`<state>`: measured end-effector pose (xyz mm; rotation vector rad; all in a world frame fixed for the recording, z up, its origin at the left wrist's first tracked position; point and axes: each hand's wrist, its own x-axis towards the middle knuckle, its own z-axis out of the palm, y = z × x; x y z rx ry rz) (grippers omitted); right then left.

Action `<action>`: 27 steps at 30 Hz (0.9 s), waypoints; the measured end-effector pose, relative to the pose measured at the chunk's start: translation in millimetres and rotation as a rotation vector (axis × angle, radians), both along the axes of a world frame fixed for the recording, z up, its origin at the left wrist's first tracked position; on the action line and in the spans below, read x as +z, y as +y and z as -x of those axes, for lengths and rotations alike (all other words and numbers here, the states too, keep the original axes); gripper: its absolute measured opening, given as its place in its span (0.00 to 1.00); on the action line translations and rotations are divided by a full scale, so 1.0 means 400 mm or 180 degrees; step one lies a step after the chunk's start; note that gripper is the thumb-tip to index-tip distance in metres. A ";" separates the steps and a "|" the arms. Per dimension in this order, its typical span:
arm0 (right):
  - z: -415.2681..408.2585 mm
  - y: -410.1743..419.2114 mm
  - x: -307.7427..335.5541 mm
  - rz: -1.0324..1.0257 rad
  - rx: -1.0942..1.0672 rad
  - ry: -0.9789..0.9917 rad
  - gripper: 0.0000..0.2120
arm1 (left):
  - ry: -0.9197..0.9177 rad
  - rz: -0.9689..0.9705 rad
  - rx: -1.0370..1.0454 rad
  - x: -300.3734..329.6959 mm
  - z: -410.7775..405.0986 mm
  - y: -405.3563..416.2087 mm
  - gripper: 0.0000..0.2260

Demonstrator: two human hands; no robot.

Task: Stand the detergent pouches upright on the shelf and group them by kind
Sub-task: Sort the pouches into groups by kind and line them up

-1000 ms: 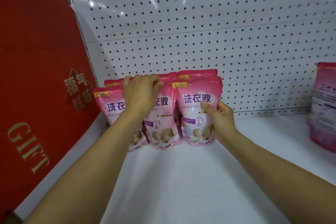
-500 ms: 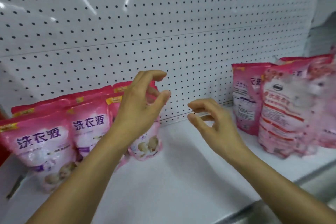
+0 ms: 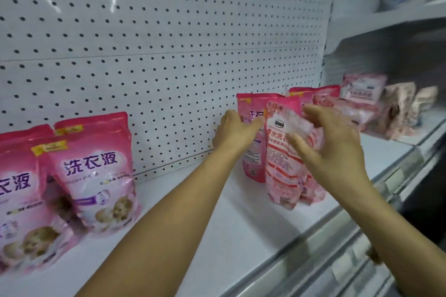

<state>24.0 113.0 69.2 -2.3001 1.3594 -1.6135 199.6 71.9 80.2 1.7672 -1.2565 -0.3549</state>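
Observation:
Several bright pink detergent pouches (image 3: 94,171) with purple lettering stand upright in a group at the shelf's left. To the right stand a deep pink pouch (image 3: 251,159) and, in front of it, a pale pink pouch (image 3: 281,176) with red print. My left hand (image 3: 231,132) reaches across the deep pink pouch, its fingers fairly straight and touching the pale pouch's upper left edge. My right hand (image 3: 335,147) grips the pale pouch, thumb across its front and fingers over its top. More pink pouches (image 3: 313,94) behind are partly hidden.
The white shelf (image 3: 217,236) has a pegboard back wall (image 3: 169,67) and a metal front rail (image 3: 337,236). Bare shelf lies between the two groups. On the neighbouring bay to the right stand more pale pouches (image 3: 362,91) and beige packs (image 3: 400,108).
My view swung right from the left group. Both hands let go of those pouches, moved right across the shelf and now reach the pouches at the right; my right hand has taken hold of the pale one.

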 end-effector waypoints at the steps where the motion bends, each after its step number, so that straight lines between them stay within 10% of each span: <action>1: 0.001 -0.008 0.002 -0.0069 -0.0111 0.0149 0.21 | -0.0027 -0.0005 0.0051 -0.005 0.003 -0.007 0.21; 10: -0.016 -0.028 -0.010 0.0130 -0.0314 0.0420 0.24 | 0.1296 0.1079 0.0247 -0.054 -0.101 0.060 0.05; 16: -0.083 0.029 -0.032 0.1992 0.0469 0.0164 0.22 | 0.1337 0.1497 0.0226 -0.072 -0.173 0.217 0.07; 21: -0.228 0.101 -0.128 -0.1504 0.2145 0.0075 0.47 | 0.1311 0.1601 0.0363 -0.076 -0.217 0.357 0.07; 27: -0.390 0.165 -0.205 -0.2705 0.3349 0.0195 0.16 | 0.1118 0.1652 0.0508 -0.063 -0.282 0.545 0.06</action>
